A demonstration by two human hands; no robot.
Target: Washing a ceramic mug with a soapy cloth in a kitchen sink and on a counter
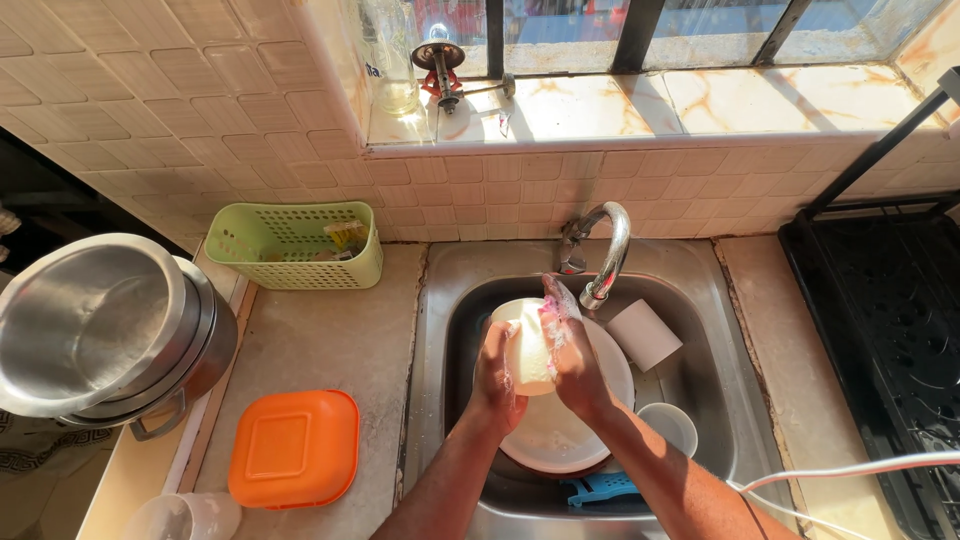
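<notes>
Over the middle of the sink (pixel 455 300), your left hand (pixel 497 375) wraps the soapy white cup (pixel 530 350) while your right hand (pixel 570 350) closes over it, likely slippery, stiff and breakable, so grip round its body.

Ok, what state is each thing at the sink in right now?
White cup: soapy, held over the sink.
Left hand: gripping the cup.
Right hand: fingers scrubbing it.
Tap: no water visible.
White plate: lying in the basin.
Orange container: lid on.
</notes>
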